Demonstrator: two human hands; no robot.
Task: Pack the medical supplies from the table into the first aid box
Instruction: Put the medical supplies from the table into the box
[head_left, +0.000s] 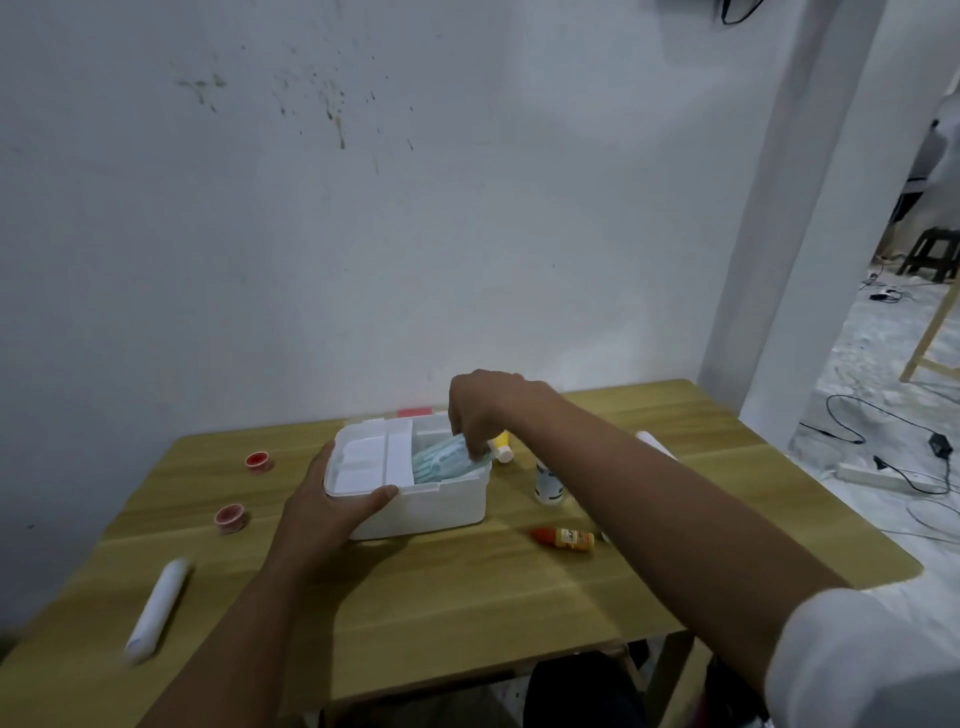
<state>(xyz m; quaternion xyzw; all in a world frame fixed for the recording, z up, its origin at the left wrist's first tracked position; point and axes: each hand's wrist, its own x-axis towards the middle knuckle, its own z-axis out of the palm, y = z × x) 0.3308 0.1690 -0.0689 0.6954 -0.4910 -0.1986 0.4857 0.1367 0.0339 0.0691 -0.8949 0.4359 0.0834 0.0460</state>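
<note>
Pressing a bundle of pale-green masks into the open first aid box on the bench, the right hand is pinching them, its grip closed; the left hand is clasping the box's near corner. Tucking the bundle flat below the rim should be helping.

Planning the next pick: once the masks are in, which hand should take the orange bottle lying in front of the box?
Probably the right hand: the orange bottle lies on its side of the box, while the left hand steadies that box.

L hand flat, gripping | R hand reaching down, fingers pinched
</note>
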